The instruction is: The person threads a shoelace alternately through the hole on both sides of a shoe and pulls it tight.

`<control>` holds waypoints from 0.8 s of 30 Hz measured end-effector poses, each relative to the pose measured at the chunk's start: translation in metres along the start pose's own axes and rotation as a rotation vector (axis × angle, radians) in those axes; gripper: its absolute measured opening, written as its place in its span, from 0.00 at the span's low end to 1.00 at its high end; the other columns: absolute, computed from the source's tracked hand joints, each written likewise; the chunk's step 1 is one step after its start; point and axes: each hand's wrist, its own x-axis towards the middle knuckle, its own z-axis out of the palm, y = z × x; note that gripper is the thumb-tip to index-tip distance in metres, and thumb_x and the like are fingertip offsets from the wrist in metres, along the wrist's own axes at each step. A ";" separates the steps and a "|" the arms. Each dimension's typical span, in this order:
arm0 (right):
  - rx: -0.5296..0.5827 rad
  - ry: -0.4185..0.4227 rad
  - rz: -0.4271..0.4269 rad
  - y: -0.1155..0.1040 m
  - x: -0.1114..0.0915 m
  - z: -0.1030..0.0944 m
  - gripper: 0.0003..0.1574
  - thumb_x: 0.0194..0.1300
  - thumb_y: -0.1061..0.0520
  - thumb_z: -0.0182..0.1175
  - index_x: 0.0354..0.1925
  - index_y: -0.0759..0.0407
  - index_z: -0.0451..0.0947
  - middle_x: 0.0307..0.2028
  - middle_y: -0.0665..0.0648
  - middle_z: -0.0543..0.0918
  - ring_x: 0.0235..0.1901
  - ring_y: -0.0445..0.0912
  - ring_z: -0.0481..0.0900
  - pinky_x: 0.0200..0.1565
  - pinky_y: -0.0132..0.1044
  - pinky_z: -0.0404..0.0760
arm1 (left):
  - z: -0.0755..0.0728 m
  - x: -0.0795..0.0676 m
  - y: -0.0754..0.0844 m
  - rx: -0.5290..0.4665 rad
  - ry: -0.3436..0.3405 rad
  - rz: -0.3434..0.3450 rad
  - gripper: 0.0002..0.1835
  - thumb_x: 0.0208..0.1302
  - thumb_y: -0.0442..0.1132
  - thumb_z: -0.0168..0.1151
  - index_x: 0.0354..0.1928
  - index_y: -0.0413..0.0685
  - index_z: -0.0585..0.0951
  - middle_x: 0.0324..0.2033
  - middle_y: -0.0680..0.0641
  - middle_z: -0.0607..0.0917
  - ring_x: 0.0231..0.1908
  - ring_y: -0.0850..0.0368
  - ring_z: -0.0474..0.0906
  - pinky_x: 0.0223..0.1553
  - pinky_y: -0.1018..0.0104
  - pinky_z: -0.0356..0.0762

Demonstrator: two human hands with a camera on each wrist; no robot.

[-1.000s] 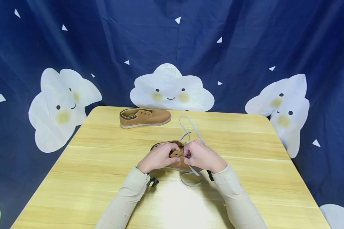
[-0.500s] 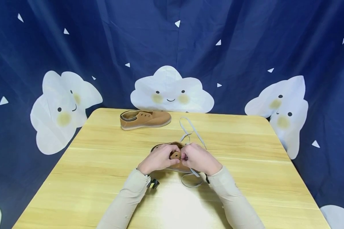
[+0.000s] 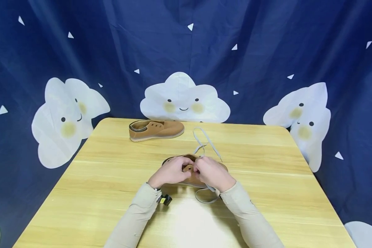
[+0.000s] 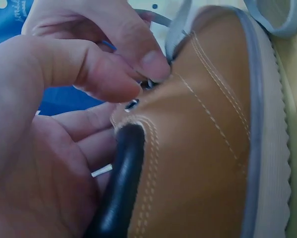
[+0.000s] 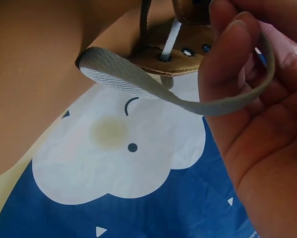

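A tan shoe (image 3: pixel 190 181) with a pale sole lies in front of me, toe to the right. My left hand (image 3: pixel 172 171) grips its eyelet flap near the collar, as the left wrist view also shows. Bent over the same flap, my right hand (image 3: pixel 215 173) pinches a grey shoelace (image 5: pixel 203 106) at an eyelet. In the right wrist view the lace runs through a lower eyelet (image 5: pixel 164 57) and loops out to the right fingers. Its tip is hidden between the fingertips.
Farther back on the wooden table (image 3: pixel 111 172) stands a second tan shoe (image 3: pixel 170 130), with no lace in its visible eyelets. A loose lace loop (image 3: pixel 209 143) lies beyond the near shoe, another (image 3: pixel 206 201) in front. A blue cloud-patterned curtain (image 3: pixel 251 69) hangs behind.
My right hand has shifted left, closer to my left hand at the flap, and more of the shoe's toe shows. The left hand keeps its grip.
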 end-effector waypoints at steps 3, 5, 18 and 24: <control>-0.001 0.005 0.014 -0.001 -0.001 0.000 0.34 0.51 0.74 0.62 0.14 0.45 0.54 0.18 0.44 0.54 0.18 0.36 0.52 0.22 0.27 0.53 | -0.001 0.001 0.001 -0.025 -0.015 -0.002 0.21 0.64 0.37 0.61 0.59 0.49 0.84 0.23 0.58 0.72 0.22 0.64 0.63 0.31 0.69 0.63; -0.008 0.004 0.021 -0.001 -0.001 0.000 0.34 0.51 0.75 0.61 0.14 0.45 0.53 0.17 0.44 0.54 0.18 0.36 0.52 0.22 0.27 0.52 | -0.002 0.001 0.001 -0.057 -0.032 -0.007 0.21 0.64 0.37 0.60 0.58 0.48 0.85 0.22 0.58 0.71 0.22 0.64 0.63 0.31 0.70 0.63; 0.299 -0.027 0.011 0.038 -0.015 -0.029 0.14 0.70 0.56 0.67 0.52 0.60 0.84 0.37 0.51 0.86 0.37 0.41 0.83 0.41 0.38 0.84 | -0.003 0.000 0.002 -0.233 -0.031 -0.060 0.22 0.63 0.37 0.55 0.58 0.45 0.86 0.23 0.55 0.76 0.22 0.63 0.66 0.26 0.72 0.63; 0.233 -0.133 0.146 0.068 -0.030 -0.036 0.25 0.62 0.67 0.68 0.57 0.69 0.80 0.47 0.64 0.84 0.48 0.55 0.83 0.53 0.49 0.83 | -0.005 -0.001 0.004 -0.246 0.014 -0.102 0.23 0.64 0.38 0.54 0.60 0.48 0.85 0.25 0.55 0.76 0.22 0.63 0.65 0.27 0.71 0.63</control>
